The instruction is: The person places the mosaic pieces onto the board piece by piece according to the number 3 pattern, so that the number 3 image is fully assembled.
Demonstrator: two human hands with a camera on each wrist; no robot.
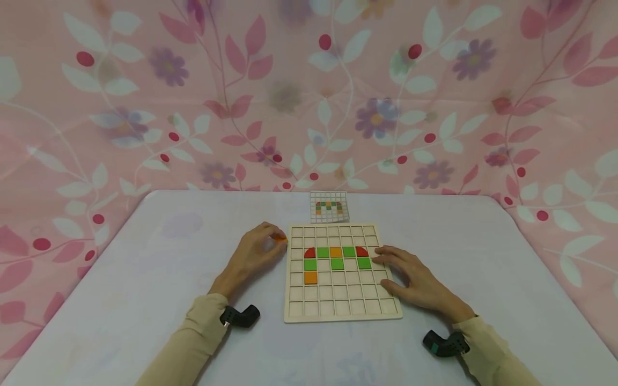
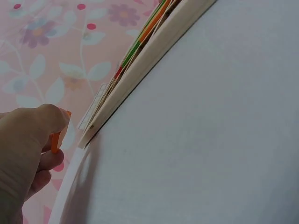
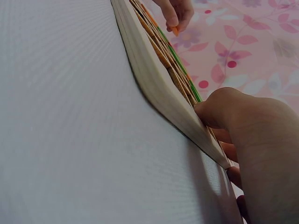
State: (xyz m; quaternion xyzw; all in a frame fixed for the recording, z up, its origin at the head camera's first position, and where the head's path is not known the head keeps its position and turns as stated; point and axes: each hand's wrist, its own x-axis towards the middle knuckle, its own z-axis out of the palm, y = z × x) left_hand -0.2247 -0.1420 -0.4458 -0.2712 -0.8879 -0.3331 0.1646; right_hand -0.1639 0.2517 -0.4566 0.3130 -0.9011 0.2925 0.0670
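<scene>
My left hand (image 1: 253, 249) pinches a small orange tile (image 2: 55, 142) between thumb and fingers, raised just off the upper left edge of a wooden grid board (image 1: 338, 308). On the board, the upper coloured row has a red rounded tile (image 1: 310, 253) at each end, with green tiles and an orange tile (image 1: 335, 252) between. Below lie three spaced green tiles, and under the left one another orange tile (image 1: 311, 277). My right hand (image 1: 412, 273) rests along the board's right edge, fingers spread loosely, thumb touching the rim in the right wrist view.
Behind the board, a small card (image 1: 329, 219) shows a printed grid with a coloured pattern. The white tabletop (image 1: 120, 300) extends on both sides. A pink floral cloth (image 1: 299, 107) hangs beyond the table's far edge. Each wrist wears a black camera (image 1: 241, 316).
</scene>
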